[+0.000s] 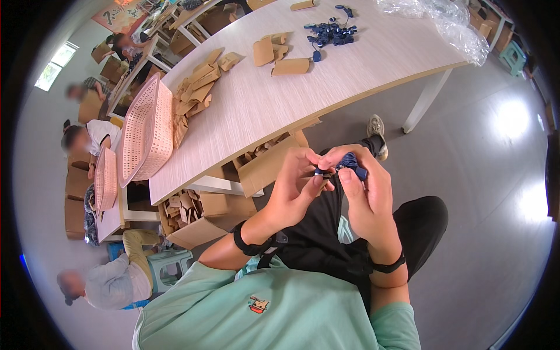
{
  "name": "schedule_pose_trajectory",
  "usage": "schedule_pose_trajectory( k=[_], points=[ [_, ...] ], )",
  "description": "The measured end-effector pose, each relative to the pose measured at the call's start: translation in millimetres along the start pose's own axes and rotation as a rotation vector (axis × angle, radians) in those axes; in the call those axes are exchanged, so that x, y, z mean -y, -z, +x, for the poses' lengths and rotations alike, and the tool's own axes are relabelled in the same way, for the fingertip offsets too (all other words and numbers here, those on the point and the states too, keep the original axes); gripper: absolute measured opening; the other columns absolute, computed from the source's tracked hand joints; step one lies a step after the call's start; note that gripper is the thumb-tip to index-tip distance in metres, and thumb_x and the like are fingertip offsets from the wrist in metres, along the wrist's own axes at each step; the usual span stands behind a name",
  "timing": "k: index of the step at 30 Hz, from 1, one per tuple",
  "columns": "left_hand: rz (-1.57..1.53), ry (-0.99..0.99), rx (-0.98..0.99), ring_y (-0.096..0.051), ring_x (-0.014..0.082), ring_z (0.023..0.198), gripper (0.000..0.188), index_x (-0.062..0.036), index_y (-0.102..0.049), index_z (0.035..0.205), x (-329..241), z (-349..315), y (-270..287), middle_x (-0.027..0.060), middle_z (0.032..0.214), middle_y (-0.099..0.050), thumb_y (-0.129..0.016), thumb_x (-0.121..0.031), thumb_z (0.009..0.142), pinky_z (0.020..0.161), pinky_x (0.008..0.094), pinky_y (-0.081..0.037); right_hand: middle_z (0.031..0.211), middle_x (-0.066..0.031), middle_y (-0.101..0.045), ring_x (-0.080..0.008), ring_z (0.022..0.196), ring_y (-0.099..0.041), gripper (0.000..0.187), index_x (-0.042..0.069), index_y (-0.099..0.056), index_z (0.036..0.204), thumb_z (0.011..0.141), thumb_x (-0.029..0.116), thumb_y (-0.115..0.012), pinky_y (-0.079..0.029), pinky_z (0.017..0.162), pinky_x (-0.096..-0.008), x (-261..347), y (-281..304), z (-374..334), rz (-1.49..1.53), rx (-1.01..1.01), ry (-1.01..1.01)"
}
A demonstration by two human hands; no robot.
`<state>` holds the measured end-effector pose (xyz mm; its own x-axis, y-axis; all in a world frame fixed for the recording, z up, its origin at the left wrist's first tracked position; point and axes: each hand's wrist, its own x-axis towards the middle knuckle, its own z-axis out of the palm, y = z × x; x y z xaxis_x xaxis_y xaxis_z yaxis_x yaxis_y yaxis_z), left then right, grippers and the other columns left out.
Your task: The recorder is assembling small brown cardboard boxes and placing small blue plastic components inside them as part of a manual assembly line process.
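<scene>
A: Where are the hands, compared with the table (251,111)?
B: Both are off it, on the wearer's side of its near edge, above the lap.

A: What does the left hand (300,184) have?
B: Its thumb and fingertips are pinched nearly together on a small dark piece (319,173). The fingers hide most of that, so I can't tell its shape.

A: And the right hand (370,189)?
B: Curled round a bundle of blue cord (349,161), thumb pressed against it, the gap only as wide as the bundle. The 2 hands are close, fingertips almost meeting; I can't tell if the piece and the cord are joined.

A: What's on the table?
B: A pink basket (149,131) at its left end, cardboard pieces (195,93) just beside that, a pile of blue cords (332,34) toward its far side, and clear plastic wrap (464,35) at its right end.

A: Below?
B: An open carton (198,232) of cardboard scraps sits under its left part. Beyond its left end, 1 person (116,283) sits on a stool (169,259).
</scene>
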<state>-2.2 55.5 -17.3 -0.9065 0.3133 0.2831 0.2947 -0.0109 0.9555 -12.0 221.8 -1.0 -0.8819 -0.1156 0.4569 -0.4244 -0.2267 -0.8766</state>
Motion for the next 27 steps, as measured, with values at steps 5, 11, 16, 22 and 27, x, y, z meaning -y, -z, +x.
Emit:
schedule_pose_trajectory(
  k=[5,11,16,22,27],
  points=[
    [0.024,0.109,0.037,-0.057,0.0196,0.107,0.021,-0.0032,-0.038,0.121,1.7,-3.7,0.0,0.0123,0.119,-0.052,-0.044,-0.009,0.102,0.085,0.0367,-0.054,0.092,-0.0120,-0.065,-0.0203,0.085,-0.064,0.012,-0.002,-0.059,0.104,0.096,0.006,-0.054,-0.049,0.079,-0.0280,3.1,1.8,-1.5,0.053,0.013,-0.071],
    [-0.098,-0.079,-0.031,-0.054,0.0218,0.110,0.015,-0.0050,-0.036,0.116,7.3,-3.2,-4.1,0.0157,0.121,-0.049,-0.039,-0.005,0.102,0.085,0.0378,-0.053,0.093,-0.0122,-0.065,-0.0211,0.086,-0.064,0.012,-0.001,-0.059,0.104,0.095,0.007,-0.055,-0.049,0.079,-0.0283,3.0,1.3,-1.2,0.046,0.008,-0.034],
    [-0.058,-0.076,0.047,-0.052,0.0226,0.112,0.020,-0.0057,-0.034,0.112,5.8,-2.6,3.5,0.0184,0.121,-0.047,-0.046,-0.001,0.097,0.095,0.0379,-0.046,0.094,-0.0119,-0.065,-0.0272,0.085,-0.062,0.015,0.000,-0.060,0.104,0.090,0.005,-0.061,-0.049,0.077,-0.0312,8.9,5.0,-1.1,-0.108,0.118,-0.076],
    [0.055,-0.062,0.036,-0.054,0.0167,0.106,0.050,-0.0069,-0.032,0.117,1.6,0.8,1.1,0.0135,0.116,-0.052,-0.070,-0.021,0.088,0.092,0.0320,-0.043,0.096,-0.0095,-0.065,-0.0295,0.086,-0.061,0.024,0.005,-0.061,0.104,0.082,0.005,-0.068,-0.047,0.082,-0.0384,4.9,7.3,4.5,-0.206,0.204,0.216],
    [0.006,-0.024,0.122,-0.054,0.0158,0.105,0.053,-0.0065,-0.031,0.125,-1.6,3.0,4.5,0.0103,0.113,-0.053,-0.058,0.012,0.082,0.091,0.0322,-0.045,0.097,-0.0075,-0.065,-0.0280,0.085,-0.061,0.029,0.006,-0.061,0.104,0.078,0.008,-0.073,-0.047,0.086,-0.0388,5.8,5.0,6.1,-0.407,0.248,0.394]
  ],
)
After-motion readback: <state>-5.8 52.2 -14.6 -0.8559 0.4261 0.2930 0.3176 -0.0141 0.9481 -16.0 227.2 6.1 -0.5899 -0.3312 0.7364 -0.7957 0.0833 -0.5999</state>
